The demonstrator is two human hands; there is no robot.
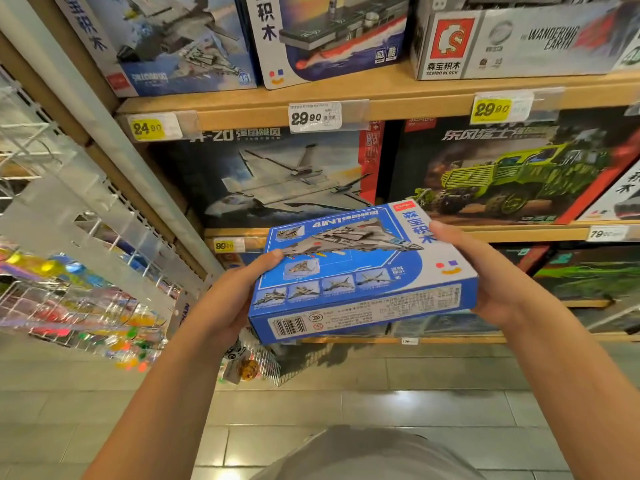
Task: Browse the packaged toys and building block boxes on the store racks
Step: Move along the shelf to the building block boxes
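I hold a blue building block box [363, 271] with a grey jet fighter printed on it, tilted in front of the shelves. My left hand [239, 292] grips its left end, thumb on the top face. At the other end, my right hand [485, 271] grips the box with its thumb over the upper corner. Behind the box, a large box with a white jet [277, 178] and a box with a green armoured truck [512, 171] stand on the wooden rack [398, 95].
More block boxes fill the top shelf: a plane box [166, 43], a ship box [329, 32] and a white carton [512, 43]. Price tags [313, 116] hang on the shelf edges. A wire rack of small colourful toys [86, 299] juts out at left. Tiled floor lies below.
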